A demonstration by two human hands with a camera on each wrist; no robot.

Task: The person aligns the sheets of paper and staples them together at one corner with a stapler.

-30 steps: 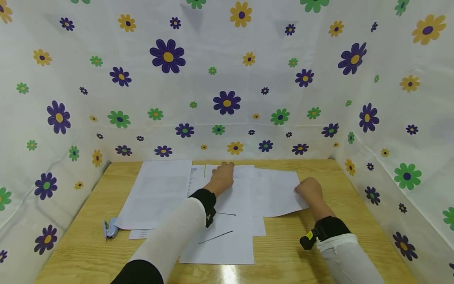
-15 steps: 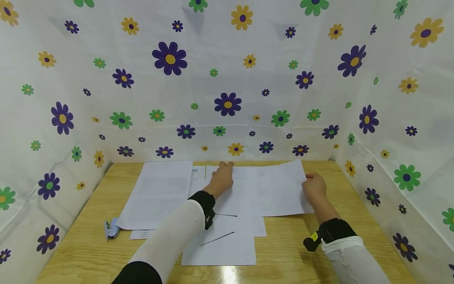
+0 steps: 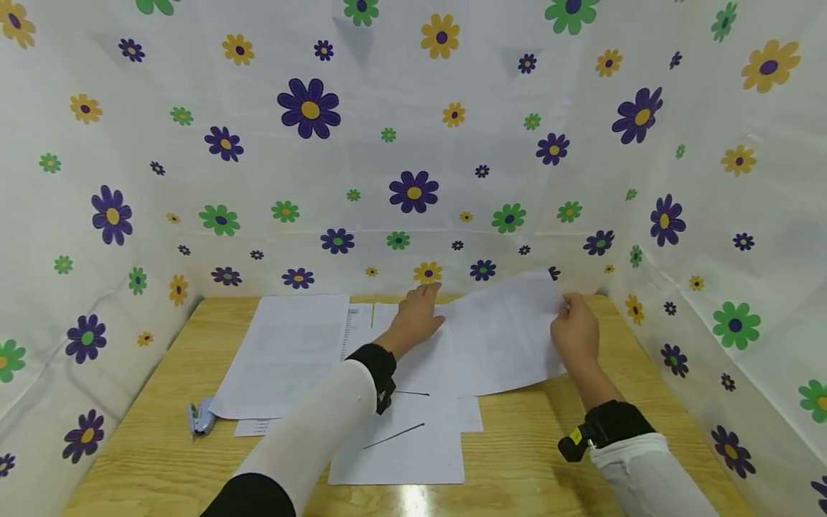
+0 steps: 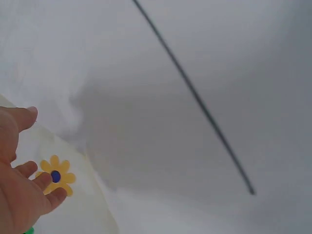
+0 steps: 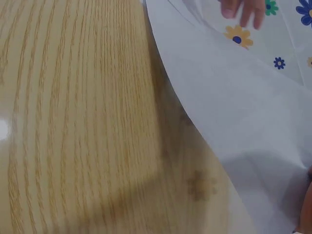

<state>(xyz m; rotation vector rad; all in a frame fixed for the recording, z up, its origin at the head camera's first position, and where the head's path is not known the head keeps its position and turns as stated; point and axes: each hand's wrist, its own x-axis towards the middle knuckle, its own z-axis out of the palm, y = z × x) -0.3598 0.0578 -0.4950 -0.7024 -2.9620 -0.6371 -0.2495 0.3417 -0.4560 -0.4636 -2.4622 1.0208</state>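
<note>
Pale, grained wood makes up the worktop (image 3: 517, 467). Well short of the left hand (image 3: 416, 319) lies a white sheet (image 3: 413, 463), with two thin dark lines (image 4: 197, 97) on it. Out to that hand's left, a pale-blue gadget (image 3: 203, 416) sits by the corner of a broad sheet (image 3: 291, 352), perhaps parked there to be reachable. Across from it, the right hand (image 3: 577, 334) pinches the right edge of a lifted sheet (image 3: 507, 337); held by its margin, I suppose, so it bows up off the wood. The left hand, fingers spread and gripping nothing, hovers at that sheet's other side, maybe to mind it.

From where I stand, the left forearm (image 3: 310, 431) covers some of what lies beneath. I can't tell whether the lines are ink or slender objects, where the lifted sheet ends on its left, or whether the left fingertips touch it. Past that hand, a printed page (image 3: 358, 330) is too small to read; beyond both, flowered cloth (image 3: 362, 158) blocks the view.
</note>
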